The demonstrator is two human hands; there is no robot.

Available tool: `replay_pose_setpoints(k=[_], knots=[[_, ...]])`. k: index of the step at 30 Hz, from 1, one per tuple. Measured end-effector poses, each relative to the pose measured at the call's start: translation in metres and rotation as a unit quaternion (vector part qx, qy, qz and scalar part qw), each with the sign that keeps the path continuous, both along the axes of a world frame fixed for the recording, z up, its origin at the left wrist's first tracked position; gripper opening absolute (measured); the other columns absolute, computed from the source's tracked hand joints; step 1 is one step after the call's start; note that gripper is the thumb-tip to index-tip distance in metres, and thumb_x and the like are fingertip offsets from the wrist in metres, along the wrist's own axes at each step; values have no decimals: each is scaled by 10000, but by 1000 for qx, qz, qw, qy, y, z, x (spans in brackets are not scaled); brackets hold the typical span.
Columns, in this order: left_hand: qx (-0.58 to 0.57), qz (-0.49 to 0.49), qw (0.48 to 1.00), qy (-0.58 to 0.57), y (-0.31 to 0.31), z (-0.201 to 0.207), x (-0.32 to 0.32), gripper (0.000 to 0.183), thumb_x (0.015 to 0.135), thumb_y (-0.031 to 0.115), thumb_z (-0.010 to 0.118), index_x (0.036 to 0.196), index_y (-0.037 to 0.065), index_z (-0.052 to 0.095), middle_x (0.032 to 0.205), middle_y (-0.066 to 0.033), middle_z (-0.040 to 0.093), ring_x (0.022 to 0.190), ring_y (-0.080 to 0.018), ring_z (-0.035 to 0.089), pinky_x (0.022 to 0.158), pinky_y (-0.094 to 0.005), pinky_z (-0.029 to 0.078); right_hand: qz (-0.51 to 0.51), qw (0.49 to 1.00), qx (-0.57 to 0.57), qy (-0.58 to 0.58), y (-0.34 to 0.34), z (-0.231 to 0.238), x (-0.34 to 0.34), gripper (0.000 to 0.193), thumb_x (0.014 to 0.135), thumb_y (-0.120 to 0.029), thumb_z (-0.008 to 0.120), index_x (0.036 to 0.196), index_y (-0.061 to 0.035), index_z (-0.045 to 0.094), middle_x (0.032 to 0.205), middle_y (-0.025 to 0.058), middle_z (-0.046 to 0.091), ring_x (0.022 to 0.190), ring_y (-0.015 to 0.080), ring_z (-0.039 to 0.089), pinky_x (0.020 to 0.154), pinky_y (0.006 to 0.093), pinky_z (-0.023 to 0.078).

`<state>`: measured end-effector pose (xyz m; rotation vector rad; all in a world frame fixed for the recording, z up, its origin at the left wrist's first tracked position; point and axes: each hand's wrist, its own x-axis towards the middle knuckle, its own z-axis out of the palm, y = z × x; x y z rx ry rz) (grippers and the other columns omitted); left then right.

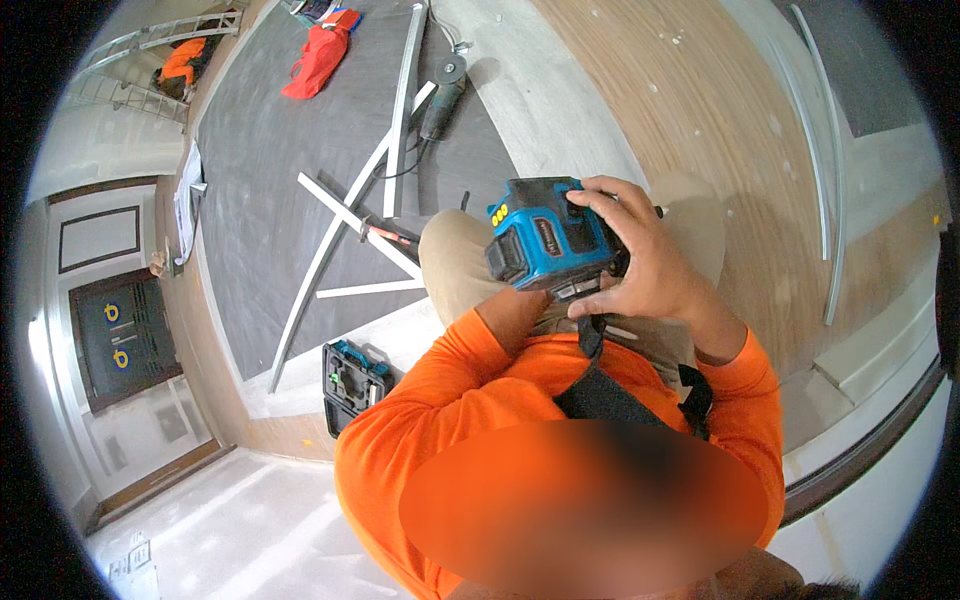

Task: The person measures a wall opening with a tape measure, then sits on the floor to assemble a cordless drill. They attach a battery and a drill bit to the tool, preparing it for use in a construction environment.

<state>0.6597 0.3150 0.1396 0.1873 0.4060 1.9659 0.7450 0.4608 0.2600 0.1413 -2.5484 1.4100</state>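
A blue and black boxy device, seemingly a laser level (572,240), is held above my lap between my knees. It has three yellow dots near one top edge. My right hand (645,245) grips its right side, with fingers over the top and the thumb low near the base. My left hand (518,310) reaches under the device from the left; its fingers are hidden behind the blue body. A dark strap (615,395) hangs close to my right wrist and chest.
Several pale metal strips (330,232) lie crossed on the dark floor sheet (255,150), by a red-handled tool (390,235). Farther off are an angle grinder (443,100) and red bag (320,60). An open case (345,385) sits left. Another person (182,62) is far left, near a ladder (150,38).
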Motion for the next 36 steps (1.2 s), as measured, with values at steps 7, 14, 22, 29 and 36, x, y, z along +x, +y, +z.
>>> replay_pose_setpoints(k=[7,14,22,29,36], knots=[[-83,-98,970,207,1,-34,12,452,957,344,585,1335,110,501,1131,-100,624,893,-215,634,675,-349,548,-12,989,-144,-35,21,-32,-8,1005,537,-411,938,1360,-57,483,1318,159,485,1255,306,486,1059,406,401],[43,-251,940,-228,5,-56,16,398,950,373,583,1261,129,540,1014,-56,606,699,-144,572,462,-229,403,-21,985,-156,-70,28,-48,-8,1000,552,-381,936,1369,-24,483,1353,151,473,1249,276,487,1048,402,410],[-61,-27,997,-33,-7,-49,8,694,797,219,777,1392,92,441,1291,-97,556,1112,-232,574,930,-376,517,-45,995,-79,-43,4,-26,-12,1017,499,-432,945,1348,-69,518,1321,165,484,1233,348,491,1047,431,406],[-62,-114,991,-17,-9,-68,-2,621,838,248,732,1368,71,461,1275,-131,552,1034,-206,568,886,-350,499,-8,999,-5,-42,1,-13,-19,969,524,-377,930,1361,-95,531,1349,136,467,1258,345,472,1061,433,389],[-76,-239,966,-64,-36,-115,5,557,879,276,687,1344,50,480,1260,-165,548,957,-180,561,842,-324,481,42,996,-53,-49,13,-14,-27,866,574,-251,908,1342,-74,551,1342,131,487,1242,322,508,1041,411,419]])
